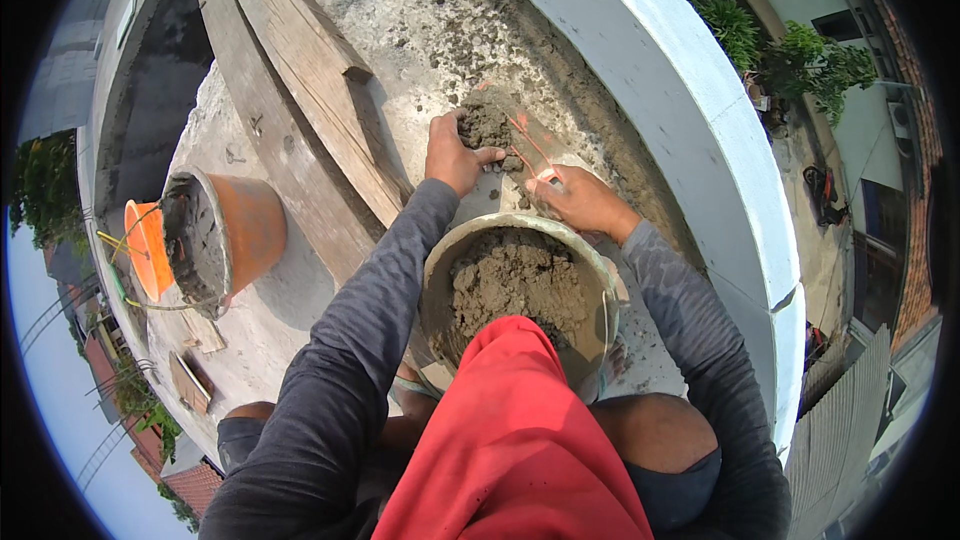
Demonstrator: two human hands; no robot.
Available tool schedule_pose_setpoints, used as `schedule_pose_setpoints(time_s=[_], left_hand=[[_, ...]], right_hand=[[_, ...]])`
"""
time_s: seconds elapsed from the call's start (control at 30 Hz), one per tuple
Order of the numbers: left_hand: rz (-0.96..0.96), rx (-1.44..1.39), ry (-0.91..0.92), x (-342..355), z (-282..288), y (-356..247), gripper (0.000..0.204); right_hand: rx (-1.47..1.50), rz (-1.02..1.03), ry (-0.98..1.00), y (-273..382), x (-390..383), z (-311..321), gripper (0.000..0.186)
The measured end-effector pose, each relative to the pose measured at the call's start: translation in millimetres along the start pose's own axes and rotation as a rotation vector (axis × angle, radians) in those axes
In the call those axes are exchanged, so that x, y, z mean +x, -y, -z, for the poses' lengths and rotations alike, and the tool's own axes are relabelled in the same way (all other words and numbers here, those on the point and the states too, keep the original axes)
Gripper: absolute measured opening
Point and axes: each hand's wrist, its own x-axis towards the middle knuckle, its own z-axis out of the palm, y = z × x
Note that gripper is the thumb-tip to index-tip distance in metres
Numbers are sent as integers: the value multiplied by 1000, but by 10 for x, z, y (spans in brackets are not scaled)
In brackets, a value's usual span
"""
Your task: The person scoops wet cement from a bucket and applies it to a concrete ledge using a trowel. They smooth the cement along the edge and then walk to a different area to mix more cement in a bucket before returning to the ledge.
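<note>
My left hand (455,155) has its fingers curled on a wet grey mortar clump (485,128) lying on the rough concrete. My right hand (575,195) grips what looks like a trowel (536,140), its orange-streaked blade beside the clump; much of the tool is hidden by mortar and fingers. Directly below both hands stands a round bucket (440,260) with a pile of wet mortar (515,290) inside, between my forearms and behind red cloth at the lower centre.
Two wooden planks (290,140) run diagonally at upper left. Two orange buckets (250,230), (143,240) stand at left, one crusted with cement. A pale blue parapet wall (730,160) curves along the right; beyond it, lower down, are plants, buildings and roofs.
</note>
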Motion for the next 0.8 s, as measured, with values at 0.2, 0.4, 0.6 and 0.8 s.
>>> schedule_pose_setpoints(time_s=[0.2, 0.4, 0.6, 0.8], left_hand=[[-141, 115, -154, -37, 673, -671, 102], [-217, -2, -210, -583, 1269, -1173, 96], [-141, -483, -312, -1767, 972, -1323, 91], [-66, 89, 228, -2154, 1376, -923, 44]], right_hand=[[196, -111, 117, 947, -177, 555, 52], [70, 46, 79, 1705, -761, 638, 34], [-289, 51, 126, 1792, -1620, 519, 38], [-852, 78, 55, 1403, -2110, 262, 31]])
